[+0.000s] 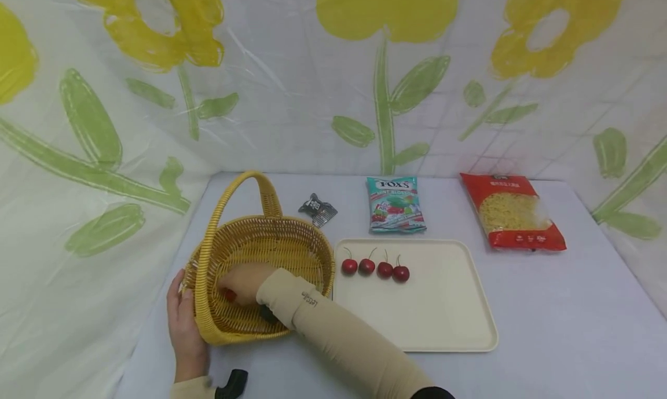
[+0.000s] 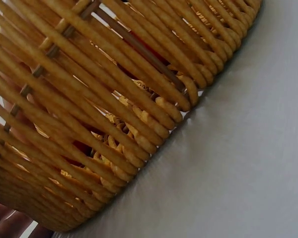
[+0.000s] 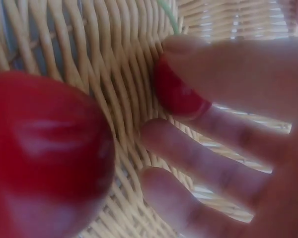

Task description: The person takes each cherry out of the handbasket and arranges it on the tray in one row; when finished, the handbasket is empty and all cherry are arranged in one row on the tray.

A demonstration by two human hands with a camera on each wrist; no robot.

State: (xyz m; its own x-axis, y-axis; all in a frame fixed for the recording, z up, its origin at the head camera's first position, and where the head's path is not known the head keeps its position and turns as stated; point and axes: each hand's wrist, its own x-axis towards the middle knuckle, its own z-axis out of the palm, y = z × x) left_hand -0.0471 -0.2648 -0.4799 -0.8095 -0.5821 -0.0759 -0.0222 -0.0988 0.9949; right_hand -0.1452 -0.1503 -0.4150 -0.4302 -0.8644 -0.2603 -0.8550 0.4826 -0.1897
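Note:
A yellow wicker basket (image 1: 271, 225) with a tall handle stands on the table's left side. Inside it, my right hand (image 1: 247, 280) pinches a dark red cherry (image 3: 176, 91) between thumb and forefinger, its green stem pointing up. The other fingers are spread near the woven wall. Close to the right wrist camera looms a large, shiny red round fruit (image 3: 44, 153), its kind unclear. My left hand (image 1: 186, 329) rests with fairly straight fingers against the basket's left outer side; in the left wrist view mostly weave shows. Several cherries (image 1: 384, 270) lie in a row on a cream tray (image 1: 417, 324).
Behind the basket lies a small dark wrapped packet (image 1: 318, 209). A teal candy bag (image 1: 397, 205) lies behind the tray, and a red pasta bag (image 1: 513, 212) at the back right. A flower-painted white curtain (image 1: 292, 115) hangs behind the table.

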